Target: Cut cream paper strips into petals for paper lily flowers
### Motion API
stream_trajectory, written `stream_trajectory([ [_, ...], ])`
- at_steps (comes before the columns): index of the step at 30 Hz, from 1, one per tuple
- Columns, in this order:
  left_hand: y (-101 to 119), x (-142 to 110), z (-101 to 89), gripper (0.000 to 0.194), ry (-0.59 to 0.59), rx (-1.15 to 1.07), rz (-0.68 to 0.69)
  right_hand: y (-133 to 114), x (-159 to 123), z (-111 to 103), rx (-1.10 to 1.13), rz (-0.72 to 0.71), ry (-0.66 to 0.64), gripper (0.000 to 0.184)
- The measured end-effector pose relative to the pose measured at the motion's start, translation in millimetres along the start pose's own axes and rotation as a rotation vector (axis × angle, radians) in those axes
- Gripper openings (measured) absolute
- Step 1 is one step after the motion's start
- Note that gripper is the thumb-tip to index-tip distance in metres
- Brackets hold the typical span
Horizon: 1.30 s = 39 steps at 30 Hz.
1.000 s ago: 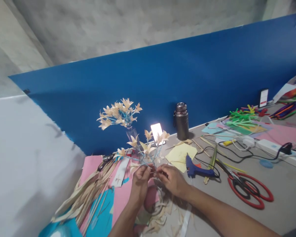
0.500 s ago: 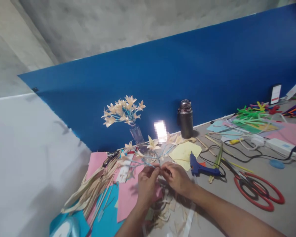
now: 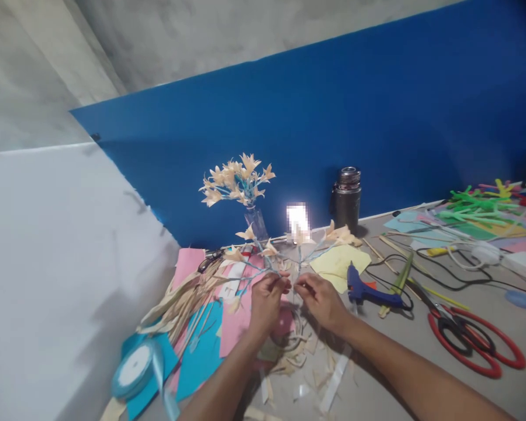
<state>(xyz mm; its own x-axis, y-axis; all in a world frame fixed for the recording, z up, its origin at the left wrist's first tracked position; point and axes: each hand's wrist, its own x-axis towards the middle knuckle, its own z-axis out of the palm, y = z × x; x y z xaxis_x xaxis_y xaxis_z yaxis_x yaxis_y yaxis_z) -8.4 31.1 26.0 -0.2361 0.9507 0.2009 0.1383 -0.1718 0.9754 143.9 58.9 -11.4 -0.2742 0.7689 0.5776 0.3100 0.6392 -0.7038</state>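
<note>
In the middle of the head view, my left hand is closed around blue-wrapped stems of artificial flowers, whose cream petals spread up and to the left. A small gap away, my right hand pinches the lower end of another blue-wrapped flower stem, with pale blooms above it. My fingers partly cover both stem ends. Behind them a finished-looking bunch of similar cream flowers stands in a clear glass vase. Scraps of cream material lie below my hands.
To the right lie a blue glue gun, red-handled scissors and black cables. A dark flask stands by the blue partition. Ribbon on a spool, coloured paper and dried strips lie left.
My hands have drawn apart, each with flower stems in its fingers; before, their fingertips met. The view has shifted left and down, bringing the ribbon spool further into sight.
</note>
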Motion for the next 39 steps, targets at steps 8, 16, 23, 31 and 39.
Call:
stream_trajectory([
  [8, 0, 1, -1.4, 0.021, -0.036, 0.033, 0.004, -2, 3, -5, 0.035, 0.038, -0.010, 0.020],
  [16, 3, -1, 0.7, 0.019, -0.069, 0.047, 0.005, -2, 2, -3, -0.020, 0.012, -0.109, 0.020],
  [23, -3, -1, 3.0, 0.021, -0.094, 0.049, -0.006, 4, -1, -1, -0.046, -0.032, -0.167, 0.013],
  [31, -6, 0, 2.6, 0.020, -0.096, 0.045, 0.007, -4, -2, -3, -0.044, -0.056, -0.058, 0.017],
  [39, -3, -2, 2.3, 0.019, -0.100, 0.068, 0.019, -6, -2, -2, -0.071, -0.034, 0.141, 0.014],
])
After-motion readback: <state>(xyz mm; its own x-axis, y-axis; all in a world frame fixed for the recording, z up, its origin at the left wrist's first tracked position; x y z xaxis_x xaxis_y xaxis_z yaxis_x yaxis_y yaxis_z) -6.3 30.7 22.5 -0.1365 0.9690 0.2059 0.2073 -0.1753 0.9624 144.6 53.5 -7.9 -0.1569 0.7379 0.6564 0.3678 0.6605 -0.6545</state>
